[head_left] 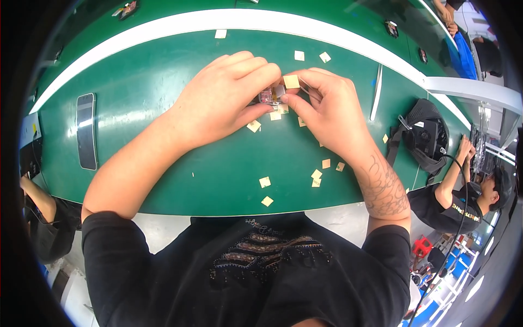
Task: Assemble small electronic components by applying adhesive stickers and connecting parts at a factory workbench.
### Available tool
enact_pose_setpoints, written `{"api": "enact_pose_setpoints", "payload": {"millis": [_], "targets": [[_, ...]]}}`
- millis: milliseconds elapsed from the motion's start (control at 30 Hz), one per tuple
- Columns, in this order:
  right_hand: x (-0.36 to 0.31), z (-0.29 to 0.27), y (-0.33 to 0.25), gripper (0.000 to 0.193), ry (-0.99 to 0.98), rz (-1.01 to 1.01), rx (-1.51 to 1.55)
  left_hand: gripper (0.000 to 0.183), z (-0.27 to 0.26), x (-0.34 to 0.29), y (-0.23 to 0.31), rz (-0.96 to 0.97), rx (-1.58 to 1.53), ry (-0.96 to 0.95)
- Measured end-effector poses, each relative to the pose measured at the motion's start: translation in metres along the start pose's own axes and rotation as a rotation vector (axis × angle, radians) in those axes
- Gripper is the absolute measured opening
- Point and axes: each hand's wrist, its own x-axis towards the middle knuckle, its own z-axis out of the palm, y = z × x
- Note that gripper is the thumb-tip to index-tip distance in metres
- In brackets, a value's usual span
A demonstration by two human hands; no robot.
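Near the far middle of the green table (pixel 207 169), my two hands meet around a small electronic module (pixel 266 96) with a reddish circuit board and a silvery part. My left hand (pixel 226 92) is closed on its left side, thumb below and fingers above. On the other side my right hand (pixel 332 106) grips the module between thumb and bent fingers. A pale yellow square piece (pixel 291 82) shows at the right index finger; whether it is stuck there or pinched I cannot tell. The fingers hide much of the module. Beneath it lie several similar yellow squares (pixel 254 126).
A phone (pixel 86 131) lies at the left. Tweezers (pixel 376 92) and a black bag (pixel 422 133) are on the right. More yellow squares (pixel 265 181) are scattered near the front edge. A white rail (pixel 239 19) crosses the back. A co-worker (pixel 463 191) is at the right.
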Motion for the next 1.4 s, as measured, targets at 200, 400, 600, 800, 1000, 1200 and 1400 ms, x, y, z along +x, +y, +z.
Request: {"api": "enact_pose_setpoints", "payload": {"millis": [200, 400, 600, 800, 1000, 1200, 1400], "targets": [[-0.002, 0.002, -0.003, 0.022, 0.028, -0.040, -0.082, 0.042, 0.003, -0.001, 0.001, -0.004, -0.010, 0.054], [0.000, 0.000, -0.007, 0.021, -0.003, 0.010, -0.102, 0.042, 0.005, -0.004, -0.001, -0.015, -0.027, 0.065], [-0.001, 0.005, -0.012, 0.020, 0.017, -0.026, -0.126, 0.044, 0.008, -0.006, -0.002, -0.025, -0.046, 0.068], [-0.002, 0.008, -0.013, 0.020, 0.041, -0.069, -0.153, 0.044, 0.010, -0.007, 0.000, -0.060, -0.085, 0.048], [0.004, 0.008, -0.010, 0.016, 0.021, -0.050, -0.159, 0.046, 0.011, -0.005, 0.002, -0.079, -0.110, 0.073], [0.011, 0.010, -0.006, 0.012, 0.041, -0.063, -0.092, 0.047, 0.005, -0.003, 0.007, -0.112, -0.092, 0.035], [0.015, 0.008, 0.007, 0.012, 0.089, -0.142, 0.007, 0.051, 0.002, 0.001, 0.004, -0.070, -0.041, 0.042]]}}
